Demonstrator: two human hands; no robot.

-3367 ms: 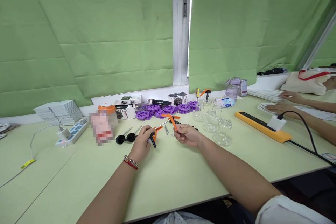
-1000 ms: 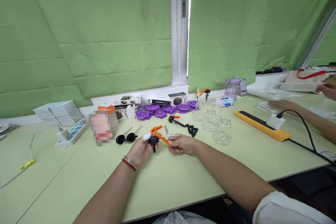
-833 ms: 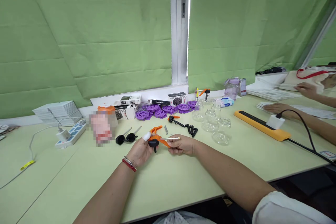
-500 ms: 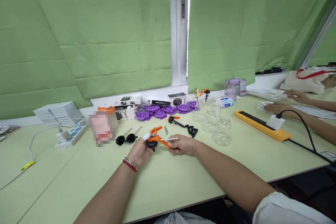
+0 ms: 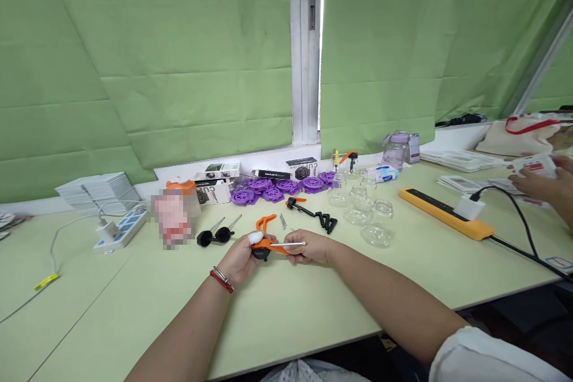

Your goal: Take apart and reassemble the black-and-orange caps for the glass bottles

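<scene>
- Left hand [image 5: 242, 259] grips an orange-and-black lever fitting [image 5: 262, 245] at its rounded black end, thumb pressed over the orange part; a white cover [image 5: 255, 237] wraps the thumb.
- Right hand [image 5: 308, 246] is closed on the other end of the fitting's orange arm, fingers pinched together.
- Slim metal rod [image 5: 290, 244] runs from the fitting across the right fingers; whether it is joined to the fitting cannot be told.
- Lever fitting sits between both hands, over the near middle of the desk [image 5: 295, 316].
- Orange bracket [image 5: 265, 222] shows just beyond the left hand; contact with the fitting is unclear.
- Two black cup-shaped parts [image 5: 224, 235] with metal stems lie left of the bracket.
- Metal pins [image 5: 283, 221] lie beyond the hands, with a black shaft with an orange lever [image 5: 302, 208] and short black pegs [image 5: 326, 222] to their right.
- Purple discs [image 5: 244, 196] are heaped farther back, near printed cartons [image 5: 302, 169].
- Clear jars [image 5: 376, 235] stand grouped to the right, beside a yellow-orange power strip [image 5: 430, 208].
- Co-worker's hands [image 5: 530, 185] hold a white printed packet [image 5: 535, 165] at far right.
</scene>
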